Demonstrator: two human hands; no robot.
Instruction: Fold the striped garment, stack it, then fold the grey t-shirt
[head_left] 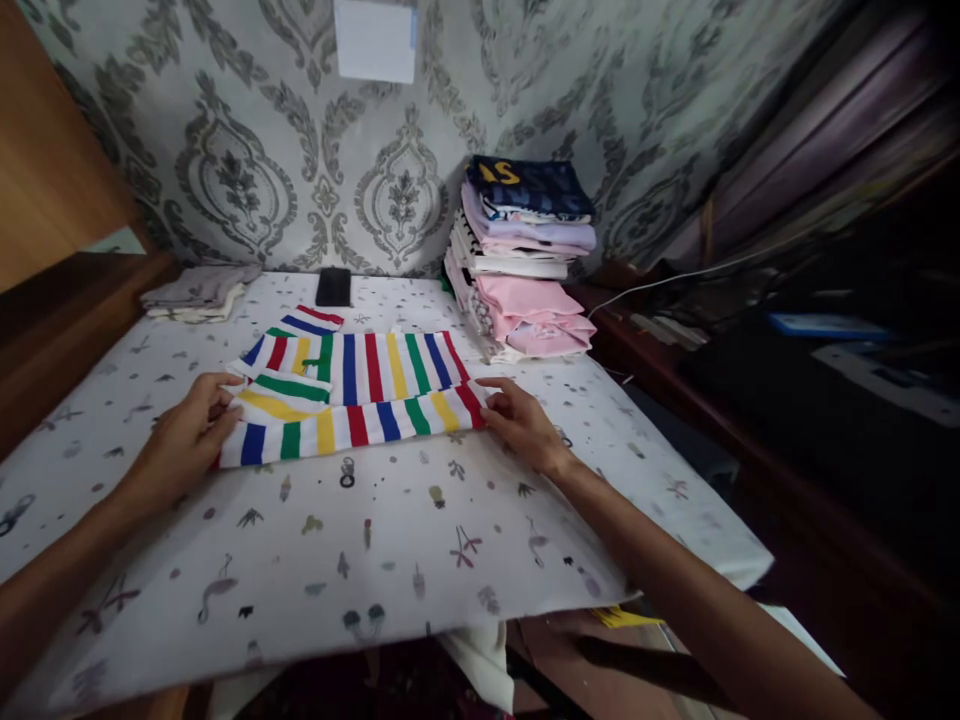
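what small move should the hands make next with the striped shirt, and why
Probably press the near fold of the striped shirt flat before letting go: the left hand and right hand hold its two ends, and that near strip lies turned over the body, while the far sleeve sticks out, not yet folded in.

Left hand (186, 430): left of centre, thumb and fingers pinching.
Left forearm (82, 560): bare, slanting from the lower left.
Right hand (526, 428): just right of centre, fingers bent.
Right forearm (667, 565): bare, slanting from the lower right.
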